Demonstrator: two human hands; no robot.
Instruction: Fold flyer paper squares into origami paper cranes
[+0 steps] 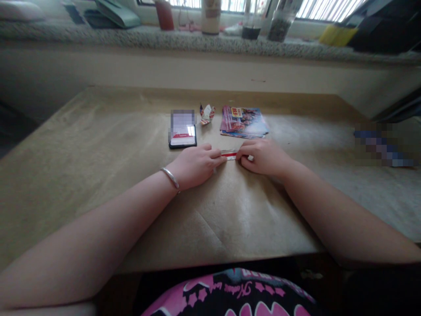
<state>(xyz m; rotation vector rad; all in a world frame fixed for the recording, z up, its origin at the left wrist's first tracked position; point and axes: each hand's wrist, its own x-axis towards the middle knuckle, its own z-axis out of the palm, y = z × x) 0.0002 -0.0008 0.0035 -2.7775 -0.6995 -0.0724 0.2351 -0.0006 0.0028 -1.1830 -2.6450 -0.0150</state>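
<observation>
Between my two hands a narrow folded paper strip (pixel 229 155), red and white, lies on the table. My left hand (pixel 199 163), with a silver bangle at the wrist, closes its fingertips on the strip's left end. At the right end, my right hand (pixel 263 157) has its fingers curled, thumb and fingertips pinching the paper. Both ends of the strip are hidden under the fingers. Just beyond my right hand sits a stack of colourful printed leaflets (pixel 245 120). A small folded paper piece (pixel 207 115) stands farther back, between the leaflets and a phone (pixel 183 131).
The table (pixel 131 118) has a yellowish, slightly creased cover. A blue printed strip (pixel 383 149), partly blurred, lies at the far right. Behind, a speckled stone windowsill (pixel 184 41) holds a red cup (pixel 164 15), several jars and a yellow object (pixel 338 35).
</observation>
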